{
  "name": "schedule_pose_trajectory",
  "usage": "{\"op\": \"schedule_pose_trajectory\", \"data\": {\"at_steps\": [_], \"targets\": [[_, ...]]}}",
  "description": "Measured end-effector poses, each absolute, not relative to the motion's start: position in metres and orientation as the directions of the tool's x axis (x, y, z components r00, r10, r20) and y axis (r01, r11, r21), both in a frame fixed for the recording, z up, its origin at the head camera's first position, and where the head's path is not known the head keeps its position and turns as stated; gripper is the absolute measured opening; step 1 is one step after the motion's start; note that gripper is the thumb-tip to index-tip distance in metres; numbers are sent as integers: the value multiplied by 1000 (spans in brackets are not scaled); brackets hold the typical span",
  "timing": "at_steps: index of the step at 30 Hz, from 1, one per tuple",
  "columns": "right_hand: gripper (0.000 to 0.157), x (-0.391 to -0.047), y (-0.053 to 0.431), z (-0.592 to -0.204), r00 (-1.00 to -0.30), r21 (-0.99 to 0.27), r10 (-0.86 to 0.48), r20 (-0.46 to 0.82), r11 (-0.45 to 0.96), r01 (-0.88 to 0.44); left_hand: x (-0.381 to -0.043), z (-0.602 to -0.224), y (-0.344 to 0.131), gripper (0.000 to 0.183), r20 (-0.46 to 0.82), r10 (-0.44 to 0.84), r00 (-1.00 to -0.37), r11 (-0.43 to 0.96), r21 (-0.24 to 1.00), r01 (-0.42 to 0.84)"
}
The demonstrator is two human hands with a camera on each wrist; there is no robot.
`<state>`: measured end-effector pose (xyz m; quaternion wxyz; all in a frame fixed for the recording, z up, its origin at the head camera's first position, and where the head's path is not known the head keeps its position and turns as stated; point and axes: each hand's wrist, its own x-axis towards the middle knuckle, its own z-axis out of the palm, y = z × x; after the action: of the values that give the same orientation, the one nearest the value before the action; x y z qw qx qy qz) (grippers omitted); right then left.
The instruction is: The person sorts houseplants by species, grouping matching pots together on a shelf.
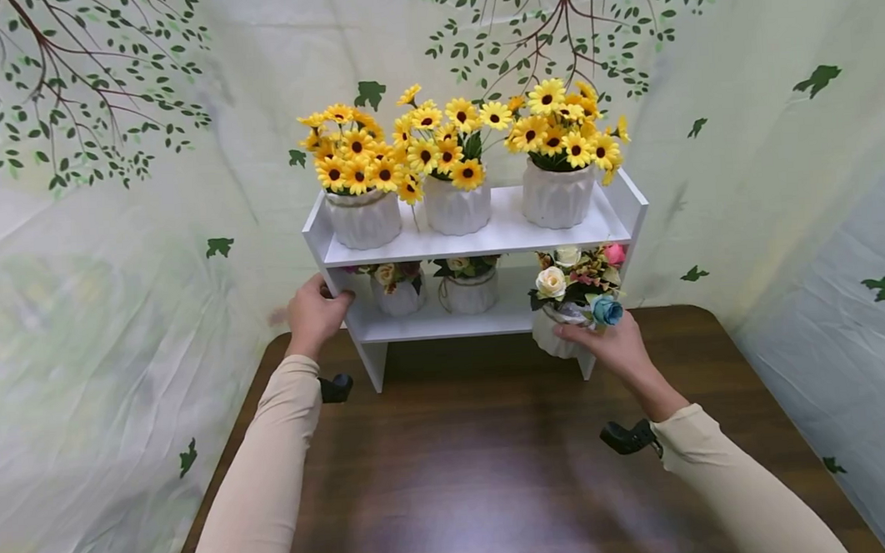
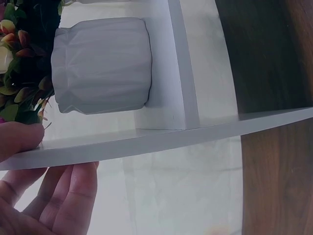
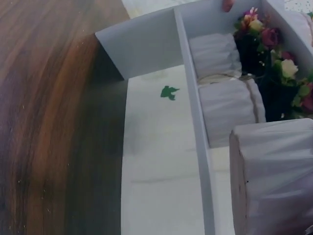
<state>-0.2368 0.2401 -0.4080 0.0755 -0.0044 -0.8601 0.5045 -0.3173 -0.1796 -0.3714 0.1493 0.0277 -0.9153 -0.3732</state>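
Observation:
My left hand (image 1: 315, 315) grips the left side panel of a white two-tier shelf (image 1: 478, 244). In the left wrist view the thumb lies on the panel's inner face and the fingers on its outer face. At the lower tier's right end, my right hand (image 1: 621, 352) holds a white flowerpot (image 1: 549, 339) with cream, pink and blue roses. The pot sits in front of the lower board's edge, slightly tilted. Its ribbed side (image 3: 279, 181) shows close up in the right wrist view, where the right hand is hidden.
Two white pots of mixed flowers, a left one (image 1: 398, 297) and a middle one (image 1: 472, 294), stand on the lower tier. Three pots of yellow daisies (image 1: 446, 143) line the top tier. The shelf stands on a dark wooden table (image 1: 467, 459) before a leaf-printed cloth (image 1: 254, 111).

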Motion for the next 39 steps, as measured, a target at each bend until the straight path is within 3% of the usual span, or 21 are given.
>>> {"op": "schedule_pose_trajectory", "data": {"at_steps": [11,21,27,39], "targets": [[71,-270,235,-412,-970,-806,109,218,580,-116,-316,-372,-176,34,230,-203,-952,700,713,23],[65,-304,229,-412,-964,-815,160,212,573,-85,-315,-370,-174,33,202,-217,-955,689,725,-3],[71,-314,223,-413,-959,-829,231,165,560,-8,-316,-371,-175,32,206,-215,-955,683,730,4],[87,-327,223,-425,-960,-889,248,129,457,-1,-317,-372,-178,33,190,-199,-961,678,735,5]]}}
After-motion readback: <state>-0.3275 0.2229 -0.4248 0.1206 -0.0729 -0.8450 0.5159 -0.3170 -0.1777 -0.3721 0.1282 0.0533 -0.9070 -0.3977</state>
